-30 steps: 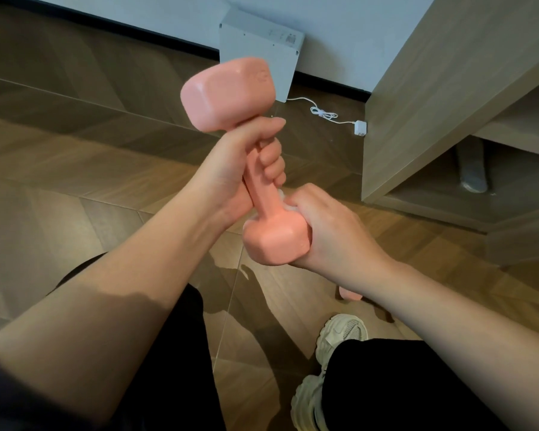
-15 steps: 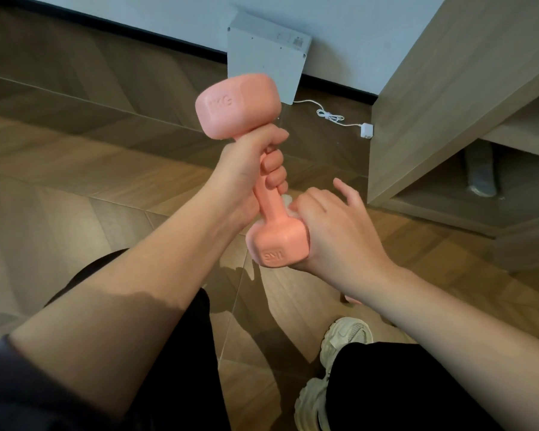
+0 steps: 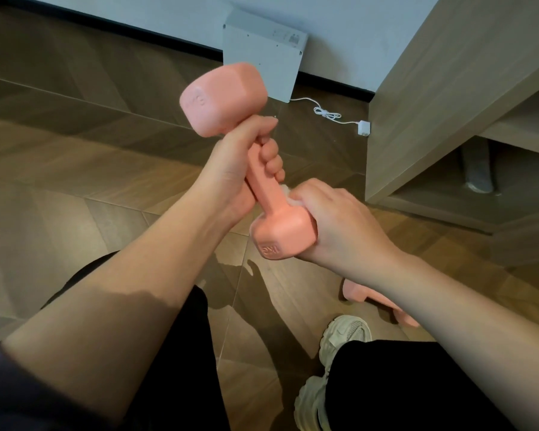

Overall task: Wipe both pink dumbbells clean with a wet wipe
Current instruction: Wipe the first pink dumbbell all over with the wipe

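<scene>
My left hand [image 3: 240,169] grips the handle of a pink dumbbell [image 3: 227,98], held tilted in the air above my knees. Its lower head points toward me and shows the weight marking. My right hand [image 3: 339,219] wraps the right side of that lower head and presses a white wet wipe [image 3: 288,194] against it; only a small bit of the wipe shows above my fingers. A second pink dumbbell [image 3: 358,292] lies on the floor under my right forearm, mostly hidden.
A wooden cabinet [image 3: 442,98] with an open lower shelf stands on the right. A grey box [image 3: 262,54] leans against the wall, with a white cable and plug [image 3: 363,127] beside it. My white shoe [image 3: 339,340] and dark trousers fill the bottom.
My right hand's fingers, which were spread half a second ago, have curled back around the lower head with the wipe. The dumbbell has turned and tilted slightly in my left hand.
</scene>
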A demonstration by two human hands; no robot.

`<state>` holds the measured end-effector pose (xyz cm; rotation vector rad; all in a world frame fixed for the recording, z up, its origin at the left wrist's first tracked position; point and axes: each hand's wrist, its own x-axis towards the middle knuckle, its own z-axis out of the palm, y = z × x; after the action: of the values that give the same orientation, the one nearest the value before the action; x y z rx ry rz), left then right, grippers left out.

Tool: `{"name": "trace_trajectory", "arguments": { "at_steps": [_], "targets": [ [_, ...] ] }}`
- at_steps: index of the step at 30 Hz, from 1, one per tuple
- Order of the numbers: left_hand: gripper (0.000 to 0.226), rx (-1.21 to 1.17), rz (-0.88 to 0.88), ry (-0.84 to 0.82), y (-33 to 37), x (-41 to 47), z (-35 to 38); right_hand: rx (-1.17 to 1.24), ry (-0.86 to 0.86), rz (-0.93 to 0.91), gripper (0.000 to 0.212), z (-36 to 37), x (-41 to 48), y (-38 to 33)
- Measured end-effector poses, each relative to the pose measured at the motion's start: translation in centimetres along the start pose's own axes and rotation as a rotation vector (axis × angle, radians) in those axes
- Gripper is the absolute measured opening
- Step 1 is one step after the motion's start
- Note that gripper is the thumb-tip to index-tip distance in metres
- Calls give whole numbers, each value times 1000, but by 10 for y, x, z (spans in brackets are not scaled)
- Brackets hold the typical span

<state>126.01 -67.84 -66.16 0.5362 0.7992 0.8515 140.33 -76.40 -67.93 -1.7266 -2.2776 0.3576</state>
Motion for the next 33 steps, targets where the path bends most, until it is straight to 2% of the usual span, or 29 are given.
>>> {"name": "trace_trajectory", "arguments": {
  "at_steps": [3,8,10,13,15,18,20,24,26,27,30,33],
  "targets": [
    [12,24,-20,110,-4,7,-3,-156,140,-20,51,3,0,1],
    [20,46,-106,226,-15,10,-3,-231,205,-86,55,16,-6,-5],
    [33,40,-101,207,-14,9,-2,-233,128,-53,53,16,-5,-5],
    [37,38,-86,156,-12,9,-1,-195,-10,-21,51,14,-2,-1],
    [38,34,-86,123,-10,9,-1,-162,60,-34,51,13,-2,-1],
    [39,25,-88,95,-7,9,-3,-84,223,-51,65,15,-5,-7],
    [39,27,-84,82,-6,9,-3,-70,252,-59,68,17,-7,-8],
    [40,37,-76,25,-8,8,0,-73,40,-15,53,15,-2,-1],
    [41,33,-75,-16,-7,8,1,-1,-78,19,44,11,1,2],
    [42,23,-75,-34,-6,8,1,44,-83,26,42,9,1,3],
    [42,-18,-81,-55,-3,10,0,75,91,-3,50,4,-3,-1],
    [26,50,-74,5,-4,13,1,-45,249,-64,61,8,-7,-6]
  ]
}}
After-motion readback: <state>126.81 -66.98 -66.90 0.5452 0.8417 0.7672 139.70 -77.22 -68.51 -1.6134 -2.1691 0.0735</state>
